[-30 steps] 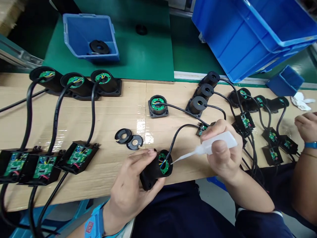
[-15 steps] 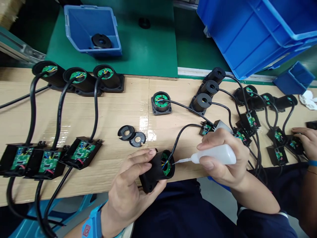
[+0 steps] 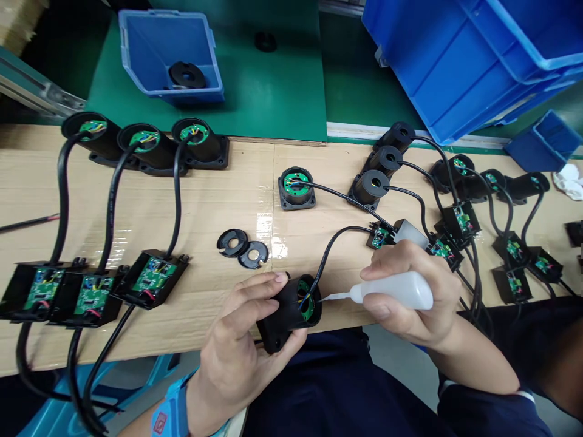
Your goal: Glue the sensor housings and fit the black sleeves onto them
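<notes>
My left hand (image 3: 246,340) is wrapped round a black cylindrical housing (image 3: 286,309) with a square flange, tilted so its open end faces right. Inside that end show a green circuit board (image 3: 310,308) and thin coloured wires. A black cable (image 3: 327,255) runs from it up to a small box with a board (image 3: 380,235). My right hand (image 3: 410,297) grips a white squeeze bottle (image 3: 396,289) lying nearly level. Its thin nozzle tip is at the rim of the housing's open end; whether it touches cannot be told. Two black slotted discs (image 3: 241,247) lie just beyond my left hand.
Three cabled housings (image 3: 195,142) and their open boxes (image 3: 150,280) stand at left. A short housing (image 3: 296,188) sits mid-table; several more (image 3: 371,188) stand at right. A blue bin (image 3: 173,54) holds black discs; a large blue crate (image 3: 455,67) is at back right.
The co-worker's hand at the right edge has moved away from the small box there. At far left, the loose cable has shifted and its end now shows. My hands stay almost still.
</notes>
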Demonstrator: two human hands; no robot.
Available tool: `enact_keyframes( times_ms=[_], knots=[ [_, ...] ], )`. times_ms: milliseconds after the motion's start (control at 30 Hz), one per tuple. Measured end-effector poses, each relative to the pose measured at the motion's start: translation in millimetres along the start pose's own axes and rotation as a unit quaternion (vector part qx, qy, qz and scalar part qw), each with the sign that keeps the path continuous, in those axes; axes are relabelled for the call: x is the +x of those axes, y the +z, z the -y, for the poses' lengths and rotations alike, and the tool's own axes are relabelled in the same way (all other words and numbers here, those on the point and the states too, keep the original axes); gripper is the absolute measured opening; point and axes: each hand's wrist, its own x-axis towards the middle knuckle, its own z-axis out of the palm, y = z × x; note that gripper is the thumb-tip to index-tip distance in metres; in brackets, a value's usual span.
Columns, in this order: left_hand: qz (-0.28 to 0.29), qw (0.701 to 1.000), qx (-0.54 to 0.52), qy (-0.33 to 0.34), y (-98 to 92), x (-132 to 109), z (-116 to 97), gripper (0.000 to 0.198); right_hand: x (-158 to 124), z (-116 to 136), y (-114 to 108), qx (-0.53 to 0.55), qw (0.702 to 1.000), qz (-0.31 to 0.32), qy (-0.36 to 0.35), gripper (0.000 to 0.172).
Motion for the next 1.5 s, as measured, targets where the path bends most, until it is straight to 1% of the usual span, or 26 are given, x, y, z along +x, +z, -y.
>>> enact_keyframes(
  times_ms=[133, 367, 467, 567, 633, 733, 800, 867, 933, 1000, 1067, 1133, 1267, 1367, 1500],
  knots=[
    [0.0, 1.0, 0.007, -0.005, -0.2, -1, 0, 0.047, 0, 0, 1, -0.015, 1.0, 0.001, -0.005, 0.026],
    [-0.001, 0.999, 0.017, -0.033, 0.9, 0, -2, 0.045, 0, -3, 4, -0.022, 1.0, -0.006, -0.016, 0.02],
    [0.001, 0.998, 0.025, -0.059, 1.2, -2, -3, 0.044, 1, -3, 5, -0.028, 0.999, -0.01, -0.022, 0.02],
    [0.015, 0.995, 0.031, -0.098, 0.5, -8, -1, 0.046, 3, -3, 7, -0.014, 1.0, -0.01, -0.025, 0.018],
    [0.023, 0.992, 0.041, -0.12, -0.9, -12, 0, 0.05, 4, -3, 7, -0.009, 1.0, -0.01, -0.022, 0.017],
    [0.044, 0.989, 0.065, -0.126, -4.6, -11, 1, 0.067, 1, -5, 7, 0.008, 1.0, -0.016, -0.007, 0.017],
    [0.082, 0.988, 0.065, -0.115, -7.5, -6, 3, 0.072, -3, -8, 7, 0.053, 0.998, -0.043, 0.019, 0.016],
    [0.121, 0.986, 0.041, -0.112, -9.7, -1, 5, 0.064, -6, -12, 10, 0.107, 0.989, -0.087, 0.057, 0.018],
    [0.141, 0.982, 0.002, -0.126, -10.3, 3, 7, 0.056, -7, -14, 14, 0.155, 0.975, -0.129, 0.096, 0.023],
    [0.154, 0.975, -0.043, -0.156, -9.5, 2, 10, 0.057, -4, -14, 21, 0.18, 0.966, -0.149, 0.113, 0.026],
    [0.164, 0.963, -0.085, -0.194, -7.5, -1, 13, 0.058, -1, -14, 27, 0.189, 0.965, -0.142, 0.112, 0.026],
    [0.165, 0.95, -0.131, -0.229, -4.8, -6, 15, 0.06, 2, -13, 33, 0.195, 0.968, -0.116, 0.106, 0.025],
    [0.147, 0.935, -0.199, -0.255, 0.2, -13, 18, 0.066, 5, -12, 39, 0.225, 0.966, -0.079, 0.104, 0.024],
    [0.148, 0.929, -0.213, -0.266, 2.1, -13, 18, 0.066, 5, -13, 40, 0.224, 0.967, -0.066, 0.099, 0.021],
    [0.156, 0.928, -0.199, -0.272, 2.3, -9, 17, 0.064, 4, -13, 39, 0.221, 0.97, -0.052, 0.085, 0.02]
  ],
)
